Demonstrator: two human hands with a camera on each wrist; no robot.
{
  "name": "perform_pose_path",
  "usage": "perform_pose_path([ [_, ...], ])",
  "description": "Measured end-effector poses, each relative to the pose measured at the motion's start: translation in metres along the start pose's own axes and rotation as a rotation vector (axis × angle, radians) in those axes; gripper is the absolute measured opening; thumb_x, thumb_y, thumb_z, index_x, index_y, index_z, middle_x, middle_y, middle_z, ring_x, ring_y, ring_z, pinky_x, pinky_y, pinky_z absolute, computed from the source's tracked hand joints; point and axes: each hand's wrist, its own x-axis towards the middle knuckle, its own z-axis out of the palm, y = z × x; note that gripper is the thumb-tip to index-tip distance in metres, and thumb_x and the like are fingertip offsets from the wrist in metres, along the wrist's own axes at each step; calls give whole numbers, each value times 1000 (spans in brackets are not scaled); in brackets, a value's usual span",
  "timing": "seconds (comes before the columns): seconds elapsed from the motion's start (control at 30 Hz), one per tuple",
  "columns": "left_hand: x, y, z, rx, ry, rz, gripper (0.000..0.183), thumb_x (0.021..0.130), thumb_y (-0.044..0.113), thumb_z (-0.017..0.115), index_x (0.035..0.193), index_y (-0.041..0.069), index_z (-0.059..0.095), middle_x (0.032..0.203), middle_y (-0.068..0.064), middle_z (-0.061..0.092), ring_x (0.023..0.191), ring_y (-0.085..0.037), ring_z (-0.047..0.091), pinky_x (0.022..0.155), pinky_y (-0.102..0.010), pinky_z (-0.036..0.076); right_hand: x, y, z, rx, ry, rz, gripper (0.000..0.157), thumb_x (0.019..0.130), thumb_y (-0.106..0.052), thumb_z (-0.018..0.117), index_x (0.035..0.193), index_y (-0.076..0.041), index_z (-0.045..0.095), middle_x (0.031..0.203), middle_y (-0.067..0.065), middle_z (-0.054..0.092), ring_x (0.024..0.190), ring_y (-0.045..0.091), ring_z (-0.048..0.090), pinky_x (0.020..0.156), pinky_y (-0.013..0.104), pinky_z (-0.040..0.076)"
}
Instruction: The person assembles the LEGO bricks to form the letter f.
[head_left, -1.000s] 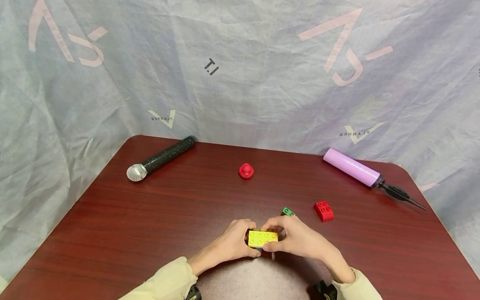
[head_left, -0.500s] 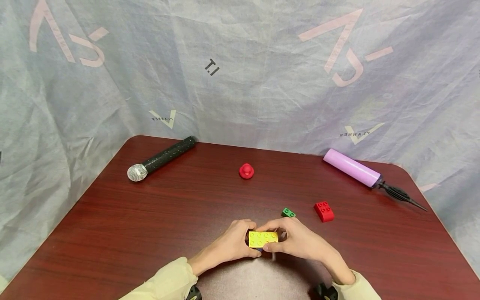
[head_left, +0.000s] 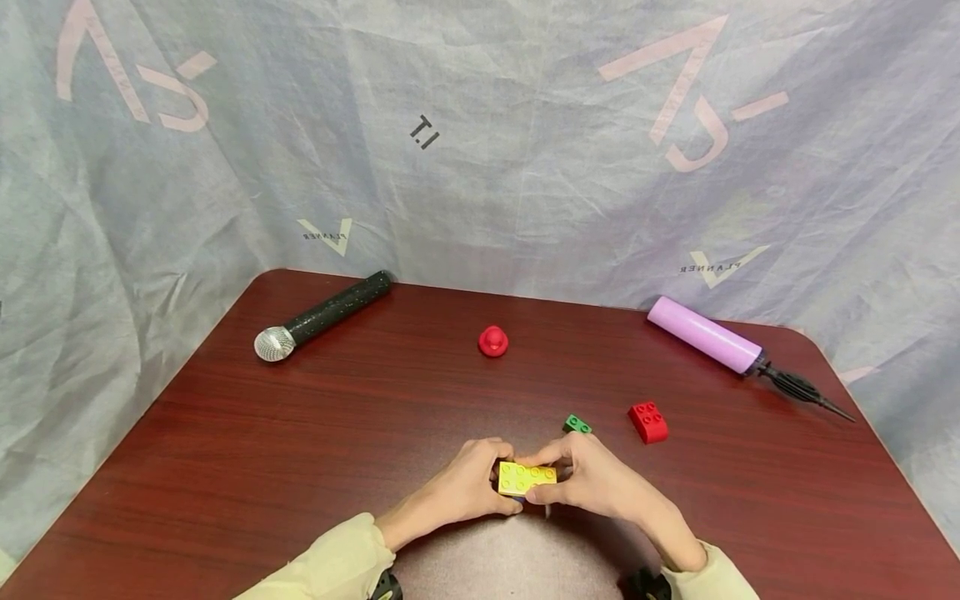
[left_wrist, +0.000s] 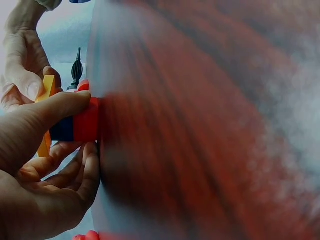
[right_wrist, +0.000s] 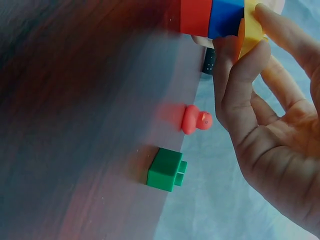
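– Head view: what is listed?
– Yellow brick (head_left: pixel 517 479), one, lower middle of the frame; pinched at its right end by the right grip (head_left: pixel 592 477). Left grip (head_left: pixel 468 479) closed opposite. Green brick (head_left: pixel 576 423), just beyond the right grip, on the tabletop (head_left: pixel 337 425).
– Left wrist view?
– Blue brick (left_wrist: pixel 62 131) and red brick (left_wrist: pixel 86 122), left of the frame, joined face to face, clasped by the left grip. That clasp should be firm and low, so that the pair is braced.
– Right wrist view?
– Yellow brick, upper right of the frame, apparently tilted against the blue; whether it is seated cannot be told. Best levelled and aligned first, then pressed evenly along its whole length, not at one end.
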Motion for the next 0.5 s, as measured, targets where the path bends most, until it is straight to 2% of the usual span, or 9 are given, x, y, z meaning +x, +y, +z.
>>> perform_pose_path([
  [0.13,1,-1,0,-10,-1,3,30,67,5,87,85,10,64,78,8,50,66,-2,44,56,-16,41,1,1,0,16,-10,5,34,80,-11,79,112,-3,72,93,2,73,67,5,62,62,23,53],
  [0.27,1,-1,0,-20,-2,0,29,67,4,87,83,10,63,77,7,50,66,-3,45,55,-17,40,4,2,1,-26,-20,-53,25,85,-17,76,107,-8,71,92,-2,71,76,3,60,69,23,52],
  [0.33,0,0,0,-21,0,5,29,67,4,87,83,10,62,76,7,49,65,-3,45,55,-17,41,6,3,3,-48,-12,-69,19,88,-21,73,104,-10,70,89,-3,71,76,3,59,69,23,50],
  [0.5,-1,1,0,-7,18,41,31,66,4,87,83,9,61,74,7,48,65,-3,44,54,-17,40,10,1,6,-39,27,-19,15,89,-22,72,96,-10,71,82,-3,68,72,4,57,64,21,47],
])
